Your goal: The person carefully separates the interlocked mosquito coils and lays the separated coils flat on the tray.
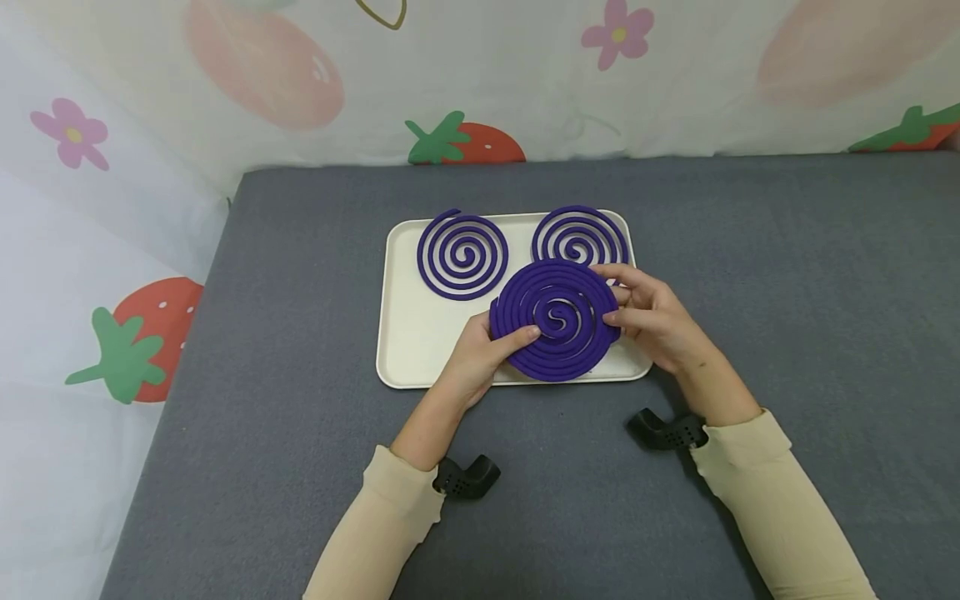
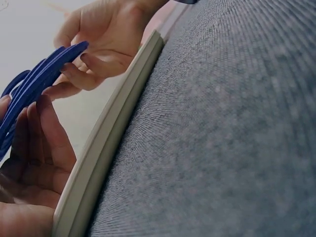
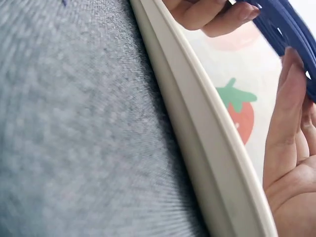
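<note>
A tightly wound purple mosquito coil (image 1: 556,354), with hardly any gaps between its rings, is held up over the near right part of a cream tray (image 1: 405,350). My left hand (image 1: 478,354) grips its left edge, thumb across the top and fingers underneath. On the right edge, my right hand (image 1: 651,321) pinches it between thumb and fingers. Seen edge-on in the left wrist view, the coil (image 2: 37,81) shows several layers. Two looser spiral coils lie along the tray's far side: one coil (image 1: 428,258) at left, another coil (image 1: 579,210) at right, partly covered by the held one.
The tray rests on a grey cloth-covered table (image 1: 300,333), and its raised rim (image 3: 197,98) runs close below both hands. A white curtain (image 1: 480,75) with strawberry and flower prints hangs behind and at the left of the table.
</note>
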A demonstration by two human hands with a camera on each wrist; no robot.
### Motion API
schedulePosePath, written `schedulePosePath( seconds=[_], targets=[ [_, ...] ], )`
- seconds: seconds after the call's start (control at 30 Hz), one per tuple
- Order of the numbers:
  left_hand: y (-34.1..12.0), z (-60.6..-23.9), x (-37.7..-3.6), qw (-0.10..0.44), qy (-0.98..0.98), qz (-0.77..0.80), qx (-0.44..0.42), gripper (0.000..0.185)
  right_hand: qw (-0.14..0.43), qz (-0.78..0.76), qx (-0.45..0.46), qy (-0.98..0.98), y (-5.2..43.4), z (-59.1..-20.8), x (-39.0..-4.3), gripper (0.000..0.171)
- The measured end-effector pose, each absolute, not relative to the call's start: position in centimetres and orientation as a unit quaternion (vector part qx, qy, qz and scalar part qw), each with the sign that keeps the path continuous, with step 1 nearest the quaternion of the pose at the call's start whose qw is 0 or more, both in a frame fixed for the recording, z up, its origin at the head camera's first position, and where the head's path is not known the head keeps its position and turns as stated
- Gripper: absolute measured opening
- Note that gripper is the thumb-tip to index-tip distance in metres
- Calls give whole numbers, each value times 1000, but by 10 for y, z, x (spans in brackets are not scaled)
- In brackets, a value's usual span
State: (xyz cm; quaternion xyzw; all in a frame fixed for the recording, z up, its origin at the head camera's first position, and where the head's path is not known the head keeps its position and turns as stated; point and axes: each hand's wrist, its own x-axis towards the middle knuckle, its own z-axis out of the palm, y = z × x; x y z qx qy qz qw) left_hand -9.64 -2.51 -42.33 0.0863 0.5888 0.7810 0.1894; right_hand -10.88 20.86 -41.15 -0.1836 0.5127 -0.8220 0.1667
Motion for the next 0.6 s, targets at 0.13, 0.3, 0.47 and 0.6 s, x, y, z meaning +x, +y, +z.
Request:
schedulePosePath(
  seconds=[0.13,0.3,0.47,0.6],
  targets=[
    [-26,-423,-96,195,586,781,88,38,181,-816,-195,513,208,-413,-109,55],
    [-26,-424,-97,195,591,777,91,36,183,-823,-196,502,208,-415,-110,47],
    [-26,-425,-97,204,587,778,93,38,184,-827,-193,496,209,-417,-110,44],
    [-27,-426,-96,222,589,769,115,43,183,-824,-195,499,209,-418,-110,43]
  ],
)
